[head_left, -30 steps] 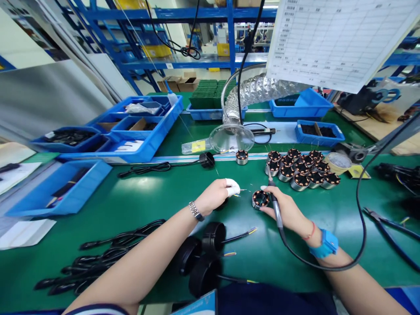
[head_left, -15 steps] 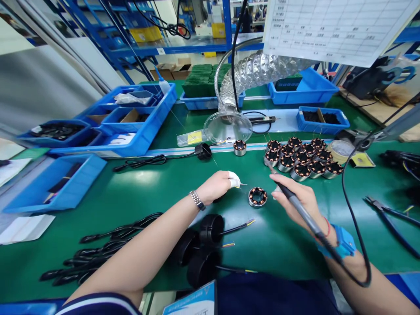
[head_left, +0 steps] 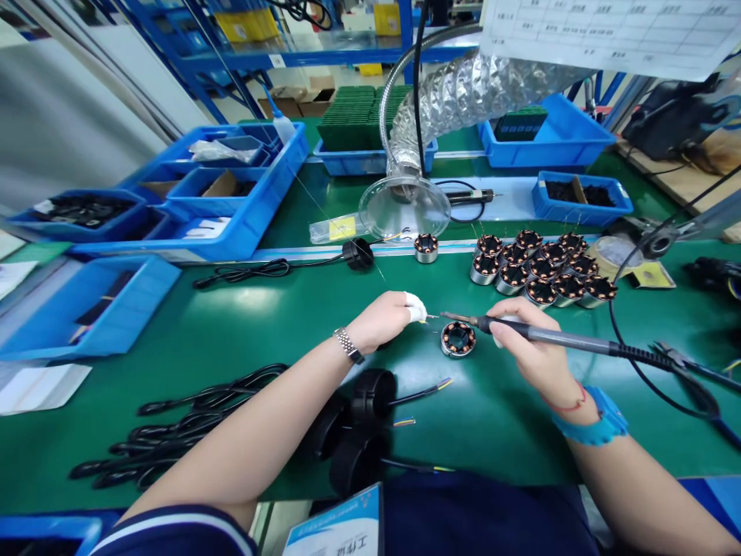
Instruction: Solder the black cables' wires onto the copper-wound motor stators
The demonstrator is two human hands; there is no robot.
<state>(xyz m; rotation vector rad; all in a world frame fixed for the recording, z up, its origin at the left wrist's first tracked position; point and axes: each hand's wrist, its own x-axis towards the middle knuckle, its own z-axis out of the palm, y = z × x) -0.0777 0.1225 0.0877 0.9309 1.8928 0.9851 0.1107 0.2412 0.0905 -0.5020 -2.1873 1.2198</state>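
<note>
At the far left, dark parts are being held in a blue bin (head_left: 142, 301) on the green table (head_left: 509, 425). Beside it, toward the front, a heap of black cords (head_left: 200, 425) is being partly hidden by the left forearm, and farther right three black round housings (head_left: 373, 394) are being shown near the front edge, with coloured wire ends projecting from their short cables. Above these, thin wire ends (head_left: 431, 316) are being pinched by the grip of the left hand (head_left: 382, 318), between covered fingertips pressed together. To the right, a copper-wound stator (head_left: 458, 351) is being supported by the table between the two hands, untouched by either. A soldering iron (head_left: 556, 337) is being grasped like a pen by the right hand (head_left: 536, 359), the grip closed around its handle, and its tip is being held close to the wire ends. Behind the right hand, a cluster of similar stators (head_left: 543, 266) is being kept upright on the table. At the far right, pliers (head_left: 683, 359) are being partly covered by the iron's cable.
</note>
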